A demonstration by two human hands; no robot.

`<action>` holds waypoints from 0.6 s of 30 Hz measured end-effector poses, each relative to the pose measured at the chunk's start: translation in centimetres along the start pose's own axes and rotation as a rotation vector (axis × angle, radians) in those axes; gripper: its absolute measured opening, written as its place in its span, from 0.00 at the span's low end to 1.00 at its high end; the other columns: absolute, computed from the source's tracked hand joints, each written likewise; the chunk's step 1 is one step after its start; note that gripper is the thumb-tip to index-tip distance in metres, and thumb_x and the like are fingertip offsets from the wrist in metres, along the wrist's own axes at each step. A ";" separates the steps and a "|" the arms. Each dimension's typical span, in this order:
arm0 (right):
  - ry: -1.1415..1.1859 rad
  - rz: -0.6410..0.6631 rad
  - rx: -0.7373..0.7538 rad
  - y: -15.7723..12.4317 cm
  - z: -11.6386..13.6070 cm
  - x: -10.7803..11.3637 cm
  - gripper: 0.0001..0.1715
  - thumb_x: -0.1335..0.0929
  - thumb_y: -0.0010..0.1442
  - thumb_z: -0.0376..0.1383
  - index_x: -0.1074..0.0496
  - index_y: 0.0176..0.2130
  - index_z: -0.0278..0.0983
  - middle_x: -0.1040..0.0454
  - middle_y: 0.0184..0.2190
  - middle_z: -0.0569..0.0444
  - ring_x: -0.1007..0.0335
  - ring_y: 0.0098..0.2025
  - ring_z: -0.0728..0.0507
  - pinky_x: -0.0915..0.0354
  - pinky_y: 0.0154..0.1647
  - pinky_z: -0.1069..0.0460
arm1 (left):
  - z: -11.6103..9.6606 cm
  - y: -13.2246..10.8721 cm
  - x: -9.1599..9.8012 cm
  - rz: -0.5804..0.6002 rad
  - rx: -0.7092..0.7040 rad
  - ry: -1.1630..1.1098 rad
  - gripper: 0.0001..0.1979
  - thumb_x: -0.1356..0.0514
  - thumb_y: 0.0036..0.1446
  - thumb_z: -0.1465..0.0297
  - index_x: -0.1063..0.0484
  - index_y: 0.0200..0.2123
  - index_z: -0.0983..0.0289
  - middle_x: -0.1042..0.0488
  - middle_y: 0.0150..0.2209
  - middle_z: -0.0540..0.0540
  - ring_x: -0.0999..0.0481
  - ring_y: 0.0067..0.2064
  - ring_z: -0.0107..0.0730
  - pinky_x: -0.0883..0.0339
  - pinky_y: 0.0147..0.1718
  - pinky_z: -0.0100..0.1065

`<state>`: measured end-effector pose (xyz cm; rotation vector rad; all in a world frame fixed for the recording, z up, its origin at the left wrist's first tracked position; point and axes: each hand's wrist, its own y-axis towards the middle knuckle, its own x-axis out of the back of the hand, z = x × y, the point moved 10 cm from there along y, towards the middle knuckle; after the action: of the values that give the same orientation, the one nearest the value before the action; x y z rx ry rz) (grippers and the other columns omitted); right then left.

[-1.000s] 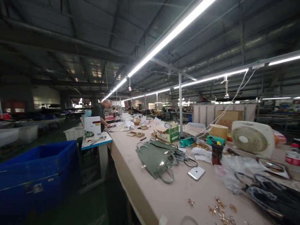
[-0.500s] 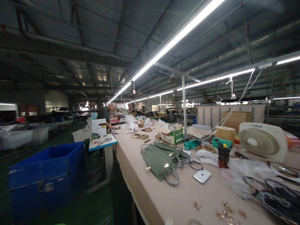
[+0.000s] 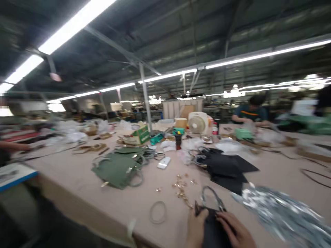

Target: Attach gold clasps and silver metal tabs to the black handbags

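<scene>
A black handbag (image 3: 214,225) with a grey wrapped handle (image 3: 210,193) lies at the table's near edge, low in the view. My left hand (image 3: 196,224) grips its upper left side. On the opposite side, my right hand (image 3: 236,227) has its fingers closed over the upper right edge. Small gold metal fittings (image 3: 181,186) are scattered just beyond the bag. A pale ring-shaped loop (image 3: 158,212) lies to the left of my left hand. The picture is blurred, so fine finger detail is lost.
Green bag pieces (image 3: 116,168), a phone (image 3: 163,163) and black bags (image 3: 224,165) lie farther up the table (image 3: 103,199). Shiny grey wrapped strips (image 3: 284,210) are at right. A fan (image 3: 198,123) stands behind. A co-worker (image 3: 250,112) works across the table.
The view has swung right. My hands and the black handbag have come into view at the bottom, and the blue bin has left the picture on the left.
</scene>
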<state>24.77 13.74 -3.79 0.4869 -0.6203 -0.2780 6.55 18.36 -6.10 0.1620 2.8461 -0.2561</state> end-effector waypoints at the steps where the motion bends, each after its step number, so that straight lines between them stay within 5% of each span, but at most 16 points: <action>1: 0.042 -0.041 -0.023 0.1 0.3 0.6 0.16 0.34 0.67 0.48 0.18 0.45 0.50 0.18 0.47 0.49 0.19 0.50 0.34 0.22 0.54 0.41 | 0.7 -0.2 -0.9 0.040 0.062 -0.066 0.32 0.30 0.46 0.49 0.22 0.49 0.64 0.17 0.44 0.65 0.20 0.52 0.60 0.28 0.56 0.55; 6: 0.152 -0.085 -0.043 0.8 2.1 1.5 0.14 0.33 0.71 0.43 0.18 0.44 0.42 0.18 0.42 0.48 0.21 0.46 0.40 0.26 0.52 0.46 | 4.7 -1.5 -2.4 0.132 0.522 -0.305 0.25 0.35 0.56 0.53 0.21 0.46 0.69 0.16 0.36 0.65 0.15 0.40 0.53 0.21 0.44 0.51; 18: 0.300 -0.136 -0.175 0.1 0.5 2.4 0.11 0.27 0.65 0.43 0.18 0.46 0.42 0.19 0.40 0.52 0.23 0.42 0.42 0.28 0.46 0.48 | 5.4 -2.2 -2.1 0.097 0.539 -0.472 0.22 0.36 0.60 0.66 0.23 0.55 0.70 0.15 0.41 0.65 0.14 0.43 0.53 0.20 0.48 0.52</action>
<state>26.35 12.72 -2.24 0.3929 -0.2682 -0.3766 9.72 15.03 -10.29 0.2989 2.2386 -0.9046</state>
